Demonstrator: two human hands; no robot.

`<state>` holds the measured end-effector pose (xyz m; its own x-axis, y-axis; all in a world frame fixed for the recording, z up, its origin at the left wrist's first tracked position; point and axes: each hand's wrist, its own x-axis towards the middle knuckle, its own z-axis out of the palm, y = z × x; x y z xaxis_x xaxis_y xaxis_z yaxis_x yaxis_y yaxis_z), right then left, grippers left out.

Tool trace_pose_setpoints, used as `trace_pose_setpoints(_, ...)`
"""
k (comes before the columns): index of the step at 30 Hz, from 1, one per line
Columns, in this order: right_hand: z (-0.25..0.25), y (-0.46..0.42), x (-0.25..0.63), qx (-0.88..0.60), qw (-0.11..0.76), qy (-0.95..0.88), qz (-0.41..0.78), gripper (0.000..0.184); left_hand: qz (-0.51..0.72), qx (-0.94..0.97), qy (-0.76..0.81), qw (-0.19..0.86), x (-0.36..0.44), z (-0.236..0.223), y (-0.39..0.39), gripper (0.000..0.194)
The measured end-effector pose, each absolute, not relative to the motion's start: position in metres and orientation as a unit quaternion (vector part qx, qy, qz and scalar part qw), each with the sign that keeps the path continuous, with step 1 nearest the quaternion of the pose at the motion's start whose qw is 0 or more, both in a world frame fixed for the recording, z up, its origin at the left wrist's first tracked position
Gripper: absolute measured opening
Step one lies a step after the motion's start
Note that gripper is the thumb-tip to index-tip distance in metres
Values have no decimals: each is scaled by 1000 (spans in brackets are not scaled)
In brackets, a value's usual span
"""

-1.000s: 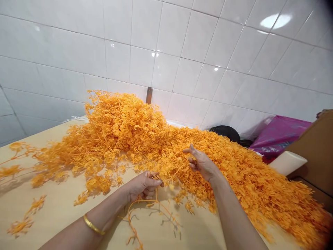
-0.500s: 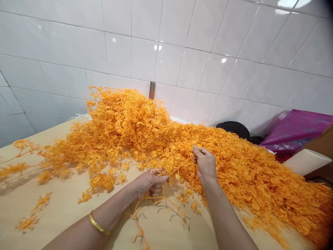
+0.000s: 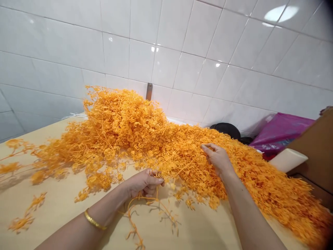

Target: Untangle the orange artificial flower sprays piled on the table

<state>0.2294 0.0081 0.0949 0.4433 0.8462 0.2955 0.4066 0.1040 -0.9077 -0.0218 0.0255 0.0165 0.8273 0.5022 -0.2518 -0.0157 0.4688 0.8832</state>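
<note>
Taking the left hand (image 3: pixel 147 183) as the centre of the dial, its thumb and fingers are closed on a thin orange stem (image 3: pixel 156 199), whose branches trail towards 6 o'clock above the pale table (image 3: pixel 203 229). Between 2 and 3 o'clock, the right hand (image 3: pixel 218 159) is poised over the orange heap (image 3: pixel 187 142), fingertips bent narrowly towards the thumb, though I cannot tell whether anything sits between them. The heap runs from 10 o'clock round to 4, with black discs (image 3: pixel 228 131) beyond it at 2 and a white roll (image 3: pixel 288 160) at 3.
</note>
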Motion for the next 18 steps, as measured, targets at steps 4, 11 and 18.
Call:
trace_pose_setpoints(4,93,5,205,-615,382,-576,378,30,135,509,248,813,-24,16,26,23)
trace_pose_setpoints(11,90,-6,184,-544,169,-679,464,27,108,531,258,800,-23,18,26,26)
trace_pose_setpoints(18,76,1,182,-586,404,-647,273,21,159,506,257,808,-21,19,25,26)
